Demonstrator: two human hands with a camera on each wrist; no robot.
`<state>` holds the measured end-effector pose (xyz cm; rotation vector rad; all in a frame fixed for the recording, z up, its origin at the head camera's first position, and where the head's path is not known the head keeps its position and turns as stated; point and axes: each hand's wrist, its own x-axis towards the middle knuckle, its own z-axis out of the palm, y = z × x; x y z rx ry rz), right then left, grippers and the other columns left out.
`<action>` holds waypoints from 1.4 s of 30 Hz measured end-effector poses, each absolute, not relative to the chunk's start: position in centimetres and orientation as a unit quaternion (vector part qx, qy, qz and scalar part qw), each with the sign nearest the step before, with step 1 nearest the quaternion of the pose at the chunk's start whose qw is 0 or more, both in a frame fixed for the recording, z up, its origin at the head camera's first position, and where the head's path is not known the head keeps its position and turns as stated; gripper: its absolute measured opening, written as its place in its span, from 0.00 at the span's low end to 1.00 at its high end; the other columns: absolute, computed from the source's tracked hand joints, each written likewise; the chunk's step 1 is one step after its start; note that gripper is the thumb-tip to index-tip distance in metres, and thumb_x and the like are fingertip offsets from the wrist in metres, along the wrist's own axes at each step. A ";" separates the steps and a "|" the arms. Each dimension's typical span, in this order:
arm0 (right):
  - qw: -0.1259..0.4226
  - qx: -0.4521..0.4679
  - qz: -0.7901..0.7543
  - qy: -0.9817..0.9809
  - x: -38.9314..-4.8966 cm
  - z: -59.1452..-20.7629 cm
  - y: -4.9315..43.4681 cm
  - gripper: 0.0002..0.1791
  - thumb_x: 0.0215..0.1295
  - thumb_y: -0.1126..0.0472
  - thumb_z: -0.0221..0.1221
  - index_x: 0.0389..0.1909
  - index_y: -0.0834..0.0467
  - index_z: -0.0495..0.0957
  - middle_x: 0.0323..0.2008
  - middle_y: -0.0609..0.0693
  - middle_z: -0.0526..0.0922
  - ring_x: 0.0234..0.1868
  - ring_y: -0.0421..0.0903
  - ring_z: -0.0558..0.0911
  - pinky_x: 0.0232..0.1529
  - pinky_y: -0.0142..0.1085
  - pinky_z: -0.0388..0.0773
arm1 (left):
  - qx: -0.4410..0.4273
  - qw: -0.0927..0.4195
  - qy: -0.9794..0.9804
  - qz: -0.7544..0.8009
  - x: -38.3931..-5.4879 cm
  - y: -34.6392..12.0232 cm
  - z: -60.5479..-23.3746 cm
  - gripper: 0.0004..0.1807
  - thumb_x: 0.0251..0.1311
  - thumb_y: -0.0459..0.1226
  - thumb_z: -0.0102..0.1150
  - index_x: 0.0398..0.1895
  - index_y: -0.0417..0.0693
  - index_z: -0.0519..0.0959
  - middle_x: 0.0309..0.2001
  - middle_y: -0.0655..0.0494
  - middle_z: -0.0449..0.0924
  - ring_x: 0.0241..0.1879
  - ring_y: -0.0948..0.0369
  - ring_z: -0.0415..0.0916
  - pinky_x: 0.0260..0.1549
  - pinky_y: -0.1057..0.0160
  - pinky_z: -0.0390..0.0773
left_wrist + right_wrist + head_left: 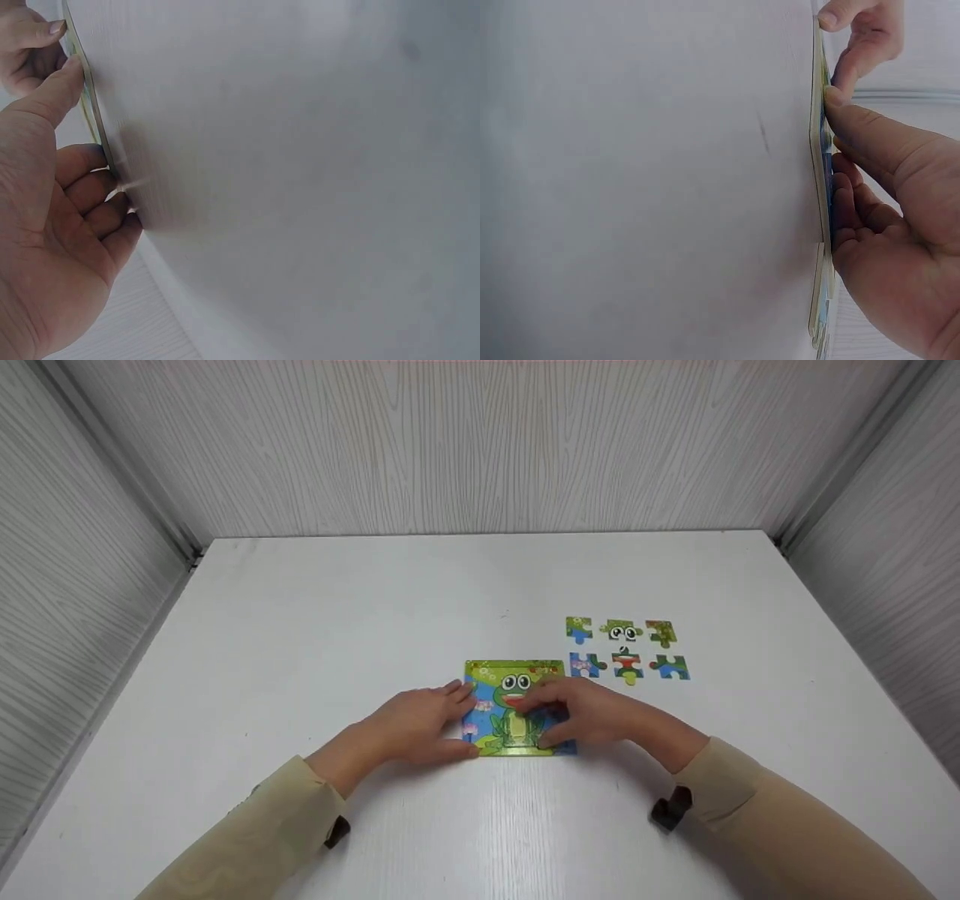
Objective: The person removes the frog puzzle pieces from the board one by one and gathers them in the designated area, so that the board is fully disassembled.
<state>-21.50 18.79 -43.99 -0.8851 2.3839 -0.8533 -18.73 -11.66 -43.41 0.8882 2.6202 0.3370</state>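
A frog jigsaw board (482, 671) lies flat on the white table between both hands. My left hand (429, 725) rests at its left side, thumb at the lower left corner and fingers along the left edge; its fingertips (133, 221) reach down to the table at that edge. Over the board's right half, my right hand (592, 712) has its index fingertip by the frog's mouth and its thumb near the lower right. A piece outline shows around the frog's belly (517, 725), between these fingers. In the right wrist view the right thumb (859, 124) touches the board's top face.
Several loose jigsaw pieces lie in two rows right behind the board, among them an eyes piece (622, 631), a mouth piece (627, 665) and a green-and-red corner piece (661, 631). Wood-grain panels (480, 450) enclose the table (337, 600) at the back and sides.
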 end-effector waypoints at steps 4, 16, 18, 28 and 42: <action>0.224 -0.336 -0.319 0.857 -21.7 -44.0 18.8 0.24 0.65 0.59 0.75 0.61 0.44 0.86 0.62 0.42 0.80 0.62 0.45 0.76 0.68 0.47 0.73 | 0.319 0.172 0.924 0.121 -18.8 -11.7 -43.4 0.45 0.70 0.62 0.60 0.82 0.48 0.64 0.83 0.49 0.57 0.82 0.50 0.53 0.75 0.45 0.63; 0.227 -0.339 -0.326 0.853 -21.8 -44.0 18.8 0.21 0.65 0.57 0.75 0.59 0.44 0.87 0.60 0.43 0.80 0.61 0.46 0.77 0.66 0.48 0.74 | 0.321 0.174 0.923 0.118 -18.9 -11.8 -43.3 0.46 0.71 0.62 0.60 0.83 0.48 0.63 0.83 0.50 0.57 0.83 0.51 0.52 0.76 0.46 0.62; 0.227 -0.339 -0.327 0.852 -21.8 -44.0 18.8 0.21 0.65 0.58 0.75 0.58 0.45 0.87 0.60 0.43 0.80 0.61 0.47 0.77 0.67 0.48 0.74 | 0.320 0.174 0.924 0.119 -18.8 -11.8 -43.4 0.46 0.71 0.62 0.60 0.83 0.48 0.63 0.83 0.51 0.57 0.83 0.52 0.52 0.76 0.46 0.62; 0.238 -0.336 -0.326 0.851 -21.6 -43.8 18.6 0.20 0.65 0.59 0.75 0.58 0.45 0.86 0.59 0.43 0.80 0.61 0.46 0.76 0.67 0.48 0.73 | 0.320 0.174 0.923 0.122 -18.8 -11.8 -43.5 0.45 0.71 0.62 0.60 0.82 0.48 0.64 0.83 0.51 0.57 0.83 0.51 0.52 0.76 0.46 0.61; 0.239 -0.331 -0.343 0.846 -21.4 -43.9 18.5 0.19 0.66 0.61 0.74 0.56 0.48 0.84 0.55 0.42 0.81 0.53 0.46 0.77 0.60 0.44 0.75 | 0.315 0.176 0.925 0.123 -18.6 -11.8 -43.5 0.45 0.71 0.62 0.59 0.83 0.49 0.63 0.83 0.51 0.57 0.83 0.52 0.52 0.76 0.46 0.61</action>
